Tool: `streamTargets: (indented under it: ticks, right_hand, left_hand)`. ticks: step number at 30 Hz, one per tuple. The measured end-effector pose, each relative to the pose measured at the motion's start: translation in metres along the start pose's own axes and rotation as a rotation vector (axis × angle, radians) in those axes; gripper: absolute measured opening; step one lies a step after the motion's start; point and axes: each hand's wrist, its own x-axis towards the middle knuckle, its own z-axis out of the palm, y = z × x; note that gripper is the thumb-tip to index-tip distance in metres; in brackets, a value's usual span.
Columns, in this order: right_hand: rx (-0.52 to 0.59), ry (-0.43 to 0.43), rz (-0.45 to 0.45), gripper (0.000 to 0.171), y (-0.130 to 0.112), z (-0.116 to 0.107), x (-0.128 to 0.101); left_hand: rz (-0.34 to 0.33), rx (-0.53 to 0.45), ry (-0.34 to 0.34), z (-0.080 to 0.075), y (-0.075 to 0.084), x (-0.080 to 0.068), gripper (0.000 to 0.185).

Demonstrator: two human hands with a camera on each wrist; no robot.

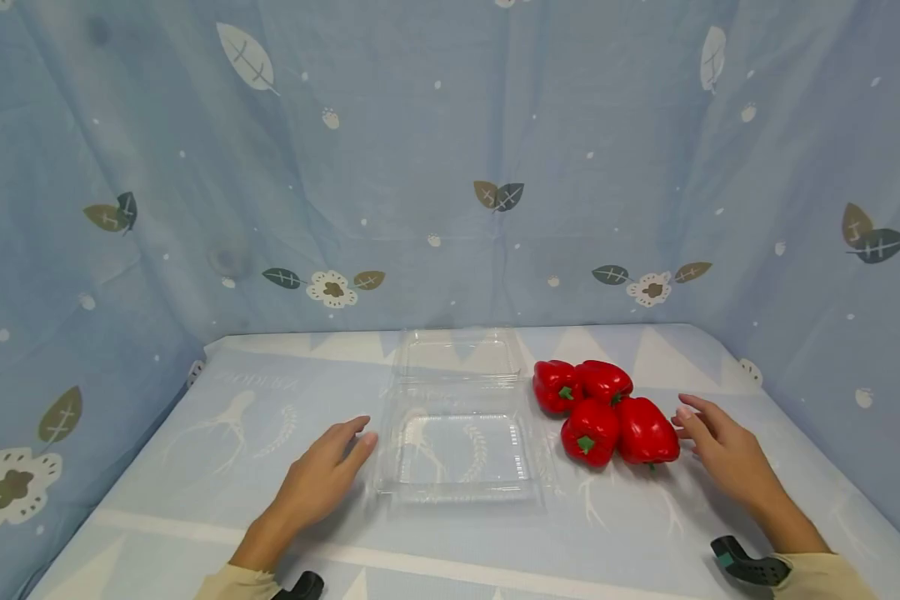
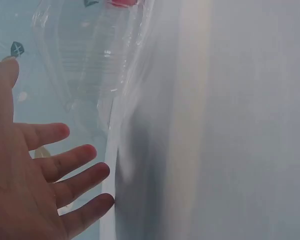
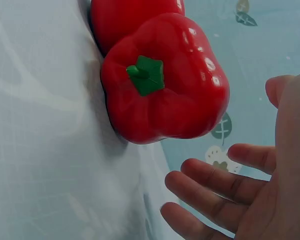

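A clear plastic clamshell box [image 1: 461,450] lies open in the middle of the table, its lid [image 1: 461,354] folded back. My left hand [image 1: 322,475] rests flat on the cloth just left of the box, fingers straight; the left wrist view shows those fingers [image 2: 65,170] beside the box's clear wall [image 2: 90,65]. Several red bell peppers [image 1: 603,408] lie clustered right of the box. My right hand [image 1: 720,446] is open beside the nearest pepper [image 1: 647,432], fingertips almost touching it. That pepper [image 3: 165,80] fills the right wrist view, with the fingers [image 3: 210,190] spread below it.
The table wears a pale blue patterned cloth [image 1: 217,433]. Blue leaf-print curtains [image 1: 450,167] close in the back and both sides. Dark wrist straps [image 1: 746,567] show at the bottom edge.
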Motion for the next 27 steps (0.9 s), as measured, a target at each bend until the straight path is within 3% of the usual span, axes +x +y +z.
streamTargets:
  ticks: [5, 11, 17, 27]
  right_hand:
    - [0.060, 0.002, 0.012, 0.060, -0.002, 0.003, -0.001]
    - [0.110, 0.016, -0.002, 0.055, 0.002, 0.008, -0.001]
    - [0.126, -0.003, 0.012, 0.055, 0.002, 0.009, -0.004]
    - [0.136, -0.013, 0.014, 0.055, -0.007, 0.014, -0.005]
  left_hand:
    - [-0.015, -0.054, 0.005, 0.003, 0.004, 0.003, 0.072]
    - [-0.054, -0.228, -0.008, 0.005, 0.008, 0.008, 0.072]
    - [-0.031, -0.306, 0.025, 0.012, 0.013, 0.015, 0.066]
    - [-0.047, -0.467, -0.035, 0.019, 0.009, 0.020, 0.077]
